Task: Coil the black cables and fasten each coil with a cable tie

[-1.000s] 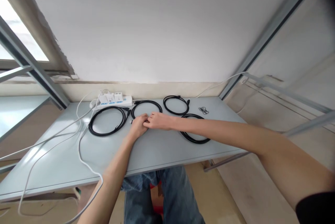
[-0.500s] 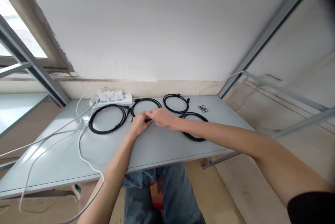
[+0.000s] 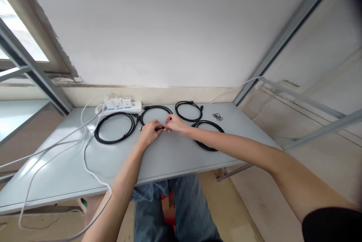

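Several coils of black cable lie on the grey table. My left hand [image 3: 151, 132] is closed on the near side of the middle black cable [image 3: 155, 107], whose ring rests on the tabletop. A small light-coloured tip shows at the left of these fingers. Just to the right, my right hand [image 3: 175, 124] has its fingertips pinched together at the same stretch of cable, close to the left thumb. Whether they grip the cable itself or something thin on it cannot be made out. The hands cover much of the ring's near side.
Left of the hands lies one coiled cable [image 3: 110, 142]; two more, a far-right coil [image 3: 181, 102] and a near-right coil [image 3: 210, 148], lie rightward. Thin black ties [image 3: 217, 117] sit beyond. A white power strip [image 3: 137, 106] with adapters stands by the wall. White cords [image 3: 93, 174] cross the left side.
My right hand has drawn slightly away from the left, so a short black piece now shows between the fingers. The left hand keeps its place on the cable.
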{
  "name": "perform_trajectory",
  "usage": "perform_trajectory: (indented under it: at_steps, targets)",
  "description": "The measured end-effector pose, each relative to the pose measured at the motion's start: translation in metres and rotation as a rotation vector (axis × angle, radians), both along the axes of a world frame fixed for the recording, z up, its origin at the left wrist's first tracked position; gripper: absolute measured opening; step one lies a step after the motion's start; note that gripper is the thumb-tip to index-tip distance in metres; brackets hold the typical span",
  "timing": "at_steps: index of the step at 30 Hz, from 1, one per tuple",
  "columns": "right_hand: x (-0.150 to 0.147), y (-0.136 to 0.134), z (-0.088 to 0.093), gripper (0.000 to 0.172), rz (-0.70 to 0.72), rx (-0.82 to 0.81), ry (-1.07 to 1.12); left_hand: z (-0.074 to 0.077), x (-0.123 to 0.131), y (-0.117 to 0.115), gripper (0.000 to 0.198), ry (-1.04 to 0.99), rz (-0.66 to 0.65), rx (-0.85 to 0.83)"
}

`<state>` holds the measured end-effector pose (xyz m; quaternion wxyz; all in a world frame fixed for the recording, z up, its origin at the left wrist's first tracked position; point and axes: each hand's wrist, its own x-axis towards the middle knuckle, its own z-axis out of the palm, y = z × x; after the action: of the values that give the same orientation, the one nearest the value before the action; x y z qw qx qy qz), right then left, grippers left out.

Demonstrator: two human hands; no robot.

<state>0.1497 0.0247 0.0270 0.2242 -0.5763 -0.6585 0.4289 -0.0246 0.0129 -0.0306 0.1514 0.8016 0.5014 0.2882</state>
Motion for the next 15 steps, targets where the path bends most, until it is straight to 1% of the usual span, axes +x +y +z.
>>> perform_trajectory:
  at_steps: [1,2,3,5,6,7,8,9,10,11,13,14,15]
  targets:
    - [-0.003,-0.001,-0.001,0.022,-0.076,-0.131,0.067,0.000,0.000,0.000,0.017,0.001,0.001,0.005]
    - [-0.005,-0.001,-0.002,0.022,-0.117,-0.212,0.102,0.000,0.000,0.000,0.018,0.000,-0.002,0.012]
    - [-0.006,-0.002,-0.002,0.021,-0.129,-0.246,0.112,-0.001,0.000,0.000,0.019,0.000,-0.009,0.019]
    - [-0.005,-0.002,-0.003,0.019,-0.109,-0.286,0.133,-0.001,-0.001,0.000,0.019,-0.002,-0.029,0.031]
    - [-0.004,-0.002,-0.003,0.017,-0.075,-0.309,0.132,-0.002,-0.001,0.000,0.019,-0.002,-0.040,0.034]
    - [-0.001,-0.002,-0.003,0.014,-0.020,-0.314,0.105,-0.002,-0.001,0.000,0.019,-0.003,-0.050,0.034]
    - [0.002,0.000,-0.002,0.011,0.054,-0.276,0.048,-0.002,-0.002,0.000,0.019,-0.005,-0.057,0.034]
    - [0.005,0.001,0.000,0.009,0.141,-0.180,-0.038,-0.002,-0.002,0.000,0.019,-0.008,-0.061,0.033]
    - [0.009,0.003,0.002,0.009,0.234,-0.023,-0.144,-0.002,-0.002,0.001,0.020,-0.017,-0.062,0.028]
    - [0.013,0.005,0.005,0.013,0.321,0.179,-0.257,-0.003,-0.002,0.001,0.020,-0.028,-0.058,0.020]
    - [0.018,0.007,0.012,0.030,0.499,0.598,-0.448,-0.003,-0.002,0.001,0.019,-0.050,-0.040,0.004]
    - [0.020,0.008,0.016,0.037,0.606,0.765,-0.522,-0.004,-0.002,0.002,0.018,-0.058,-0.032,-0.002]
    - [0.021,0.009,0.020,0.042,0.721,0.891,-0.584,-0.004,-0.001,0.002,0.017,-0.064,-0.021,-0.005]
